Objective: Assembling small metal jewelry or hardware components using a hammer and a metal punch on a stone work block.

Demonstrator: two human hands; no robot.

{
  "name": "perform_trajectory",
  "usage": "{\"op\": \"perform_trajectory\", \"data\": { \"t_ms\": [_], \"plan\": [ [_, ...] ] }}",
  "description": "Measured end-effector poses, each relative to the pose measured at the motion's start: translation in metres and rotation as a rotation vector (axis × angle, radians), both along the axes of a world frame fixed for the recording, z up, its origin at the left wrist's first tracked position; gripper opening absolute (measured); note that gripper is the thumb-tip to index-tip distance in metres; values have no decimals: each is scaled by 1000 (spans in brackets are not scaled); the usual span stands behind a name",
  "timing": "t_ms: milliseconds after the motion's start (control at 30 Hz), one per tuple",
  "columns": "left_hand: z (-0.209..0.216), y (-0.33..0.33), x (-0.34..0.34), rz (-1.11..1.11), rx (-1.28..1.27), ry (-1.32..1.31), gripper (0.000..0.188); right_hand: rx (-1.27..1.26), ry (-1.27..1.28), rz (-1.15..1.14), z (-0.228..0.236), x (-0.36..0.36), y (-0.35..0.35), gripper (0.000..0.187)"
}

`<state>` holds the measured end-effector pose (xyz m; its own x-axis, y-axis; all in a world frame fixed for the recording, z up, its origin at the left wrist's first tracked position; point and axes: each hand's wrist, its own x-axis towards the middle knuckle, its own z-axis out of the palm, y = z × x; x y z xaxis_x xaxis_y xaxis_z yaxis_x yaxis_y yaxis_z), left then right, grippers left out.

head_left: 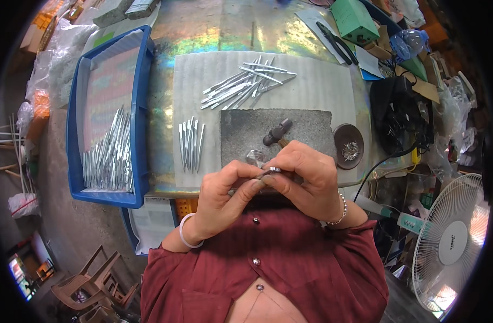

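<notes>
My left hand (222, 188) and my right hand (311, 175) meet at the front edge of the table. Between thumbs and fingertips they both pinch a small silver metal piece (273, 170); the fingers hide much of it. Just beyond lies a hammer (278, 132) on a dark grey stone slab (241, 129), its handle partly behind my right hand. Slim silver metal strips (246, 86) are heaped behind the slab. More strips (190, 145) lie side by side to its left. At the slab's right stands a brown dish (340, 135) holding small metal pins (352, 152).
A blue tray (144, 70) with many silver strips (112, 156) stands at the left. White foam sheet (327, 81) lies under the slab. Black-handled pliers (338, 43), a green box (354, 21) and a black bag (394, 113) are at the right; a white fan (453, 242) stands below.
</notes>
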<state>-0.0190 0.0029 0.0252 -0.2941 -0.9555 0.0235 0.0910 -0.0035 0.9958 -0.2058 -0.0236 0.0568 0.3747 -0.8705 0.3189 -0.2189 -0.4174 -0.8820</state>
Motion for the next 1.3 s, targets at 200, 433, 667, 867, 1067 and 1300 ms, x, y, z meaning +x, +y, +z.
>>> {"op": "perform_trajectory", "data": {
  "t_ms": [200, 433, 667, 867, 1067, 1300],
  "plan": [
    [3, -1, 2, -46, -91, -34, 11, 32, -10, -33, 2, 5, 5, 15],
    [7, -4, 2, -85, -57, -49, 8, 89, -47, -51, -4, 9, 7, 10],
    [3, -11, 0, -155, 235, 76, 11, 790, -325, -5, -4, 6, -4, 10],
    [11, -32, 3, -266, 453, 66, 20, 984, -509, -44, -24, 3, -14, 18],
    [13, -46, -2, -328, 521, 99, 20, 1055, -625, -120, -27, 4, -16, 18],
    [15, -47, -4, -395, 507, 91, 19, 993, -676, -141, -27, 2, -8, 18]
  ]
}}
